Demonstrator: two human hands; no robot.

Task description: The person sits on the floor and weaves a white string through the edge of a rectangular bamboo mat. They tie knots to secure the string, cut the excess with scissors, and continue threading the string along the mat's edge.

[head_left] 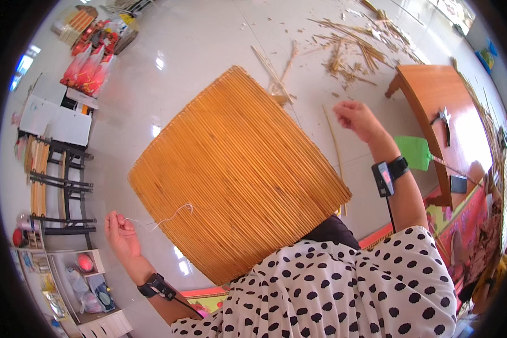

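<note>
A square mat of thin yellow-brown stalks (236,174), laid side by side, rests across my lap. My left hand (122,235) is beside its left edge, fingers pinched on a white thread (177,214). The thread runs from those fingers over the edge and ends in a loose curl on the mat. Raised off the mat's upper right side, my right hand (356,119) has its fingers curled closed. What lies in them, if anything, is too small to make out. Each wrist wears a black strap with a small device.
Loose stalks (372,56) and scraps litter the floor at far right. A brown wooden table (434,96) stands right, with pliers (445,119), a phone (458,184) and a green fly swatter (412,152). Folded stools (65,186), a shelf (67,281) and red bags (90,70) line the left.
</note>
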